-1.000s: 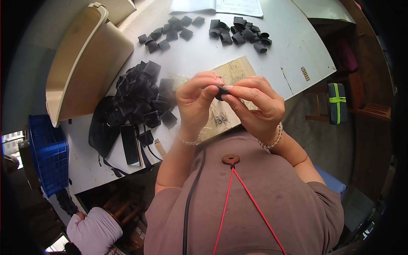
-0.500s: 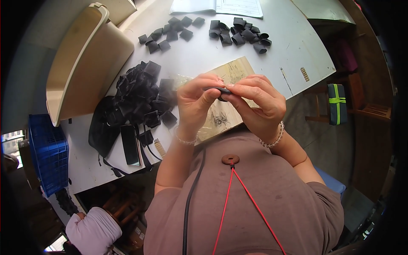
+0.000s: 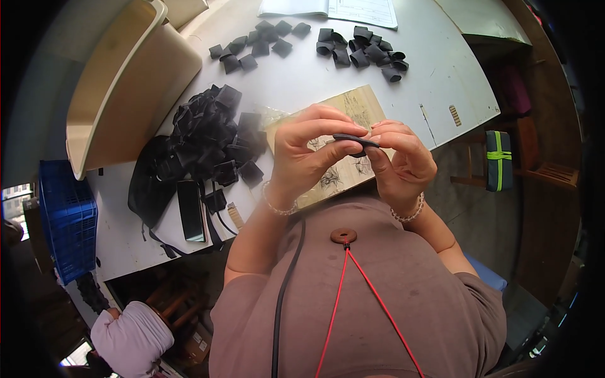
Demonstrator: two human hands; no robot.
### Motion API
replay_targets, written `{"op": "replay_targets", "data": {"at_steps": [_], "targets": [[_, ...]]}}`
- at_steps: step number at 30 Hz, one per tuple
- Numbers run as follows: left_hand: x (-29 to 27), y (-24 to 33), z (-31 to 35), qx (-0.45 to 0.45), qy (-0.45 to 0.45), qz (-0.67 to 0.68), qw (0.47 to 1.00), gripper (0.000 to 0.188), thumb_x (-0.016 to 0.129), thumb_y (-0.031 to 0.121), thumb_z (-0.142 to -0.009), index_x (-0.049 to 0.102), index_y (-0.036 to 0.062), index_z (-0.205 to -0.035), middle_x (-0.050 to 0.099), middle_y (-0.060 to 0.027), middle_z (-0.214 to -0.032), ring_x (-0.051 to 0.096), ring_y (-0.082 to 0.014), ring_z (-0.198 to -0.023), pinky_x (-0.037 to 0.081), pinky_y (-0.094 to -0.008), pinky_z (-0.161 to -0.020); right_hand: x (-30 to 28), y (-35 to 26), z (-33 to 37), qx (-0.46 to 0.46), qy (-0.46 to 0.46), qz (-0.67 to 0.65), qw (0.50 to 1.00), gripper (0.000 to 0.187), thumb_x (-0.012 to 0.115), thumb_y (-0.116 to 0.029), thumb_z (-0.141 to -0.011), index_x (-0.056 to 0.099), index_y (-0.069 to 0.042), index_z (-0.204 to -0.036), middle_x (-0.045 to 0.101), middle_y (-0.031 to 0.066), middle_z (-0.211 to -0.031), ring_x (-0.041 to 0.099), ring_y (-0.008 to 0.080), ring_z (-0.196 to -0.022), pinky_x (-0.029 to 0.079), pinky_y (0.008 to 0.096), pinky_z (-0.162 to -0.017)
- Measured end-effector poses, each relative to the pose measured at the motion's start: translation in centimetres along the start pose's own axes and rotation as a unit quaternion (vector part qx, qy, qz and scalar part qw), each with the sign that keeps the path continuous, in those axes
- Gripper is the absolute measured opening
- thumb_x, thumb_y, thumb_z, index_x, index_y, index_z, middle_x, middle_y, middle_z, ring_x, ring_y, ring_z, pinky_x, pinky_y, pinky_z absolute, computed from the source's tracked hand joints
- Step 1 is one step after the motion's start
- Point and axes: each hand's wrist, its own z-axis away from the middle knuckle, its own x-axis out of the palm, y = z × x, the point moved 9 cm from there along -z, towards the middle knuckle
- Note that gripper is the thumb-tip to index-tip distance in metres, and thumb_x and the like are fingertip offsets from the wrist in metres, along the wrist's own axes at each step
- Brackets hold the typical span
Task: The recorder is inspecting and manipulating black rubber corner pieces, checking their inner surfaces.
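Observation:
Between my two hands, above a pale marked board, is a small black fabric loop. My left hand pinches its left end between thumb and fingers. With thumb and fingertips, my right hand grips its right end. The loop looks folded nearly flat, seen edge-on. Left of the board lies a heap of black fabric pieces. At the far side of the table sit two groups of similar black loops, one on the left and one on the right.
A beige plastic bin stands at the left, with a blue crate below it. A phone and a black bag lie by the heap. Papers rest at the far edge. Another person sits at lower left.
Both hands have shifted a little to the right with the black fabric loop. My fingers have spread along it, and more of its length shows between them.

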Motion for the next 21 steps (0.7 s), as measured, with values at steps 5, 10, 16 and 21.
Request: {"op": "replay_targets", "data": {"at_steps": [5, 10, 16, 21], "targets": [[1.1, 1.0, -0.4, 0.007, -0.018, -0.085, 0.996, 0.021, 0.075, 0.012, -0.070, 0.070, 0.0055, -0.090, 0.064, -0.0033, -0.082, 0.057, -0.0133, -0.079, 0.044, -0.0259, -0.070, -1.0, 2.1, 1.7, 0.074, 0.036, -0.086, 0.993, 0.019, 0.064, 0.008, -0.078, 0.057, 0.002, -0.094, 0.061, 0.0117, -0.089, 0.059, 0.0183, -0.084, 0.047, 0.0267, -0.074], [0.5, 1.1, -0.1, 0.017, 0.015, -0.110, 0.994, 0.019, 0.071, 0.014, -0.074, 0.070, 0.0065, -0.092, 0.067, -0.0032, -0.084, 0.057, -0.0153, -0.081, 0.042, -0.0272, -0.076, -0.8, 3.3, 2.7, 0.101, 0.043, -0.117, 0.987, 0.018, 0.063, 0.007, -0.079, 0.057, 0.002, -0.095, 0.061, 0.0113, -0.091, 0.058, 0.0168, -0.086, 0.047, 0.0256, -0.076], [0.1, 0.8, 0.2, 0.056, -0.004, -0.149, 0.987, 0.017, 0.067, 0.014, -0.078, 0.070, 0.0061, -0.093, 0.068, -0.0033, -0.082, 0.058, -0.0168, -0.083, 0.041, -0.0277, -0.077, -0.4, 4.3, 3.3, 0.156, 0.049, -0.147, 0.976, 0.017, 0.063, 0.005, -0.080, 0.057, 0.002, -0.097, 0.061, 0.0099, -0.093, 0.057, 0.0146, -0.087, 0.046, 0.0248, -0.078], [-0.4, 0.0, 1.1, 0.064, 0.037, -0.103, 0.992, 0.017, 0.066, 0.015, -0.080, 0.069, 0.0044, -0.093, 0.068, -0.0036, -0.085, 0.057, -0.0181, -0.086, 0.042, -0.0283, -0.079, -0.4, 3.3, 1.9, 0.138, 0.047, -0.124, 0.981, 0.018, 0.065, 0.005, -0.079, 0.058, 0.002, -0.095, 0.061, 0.0103, -0.092, 0.058, 0.0152, -0.087, 0.047, 0.0246, -0.077]]}}
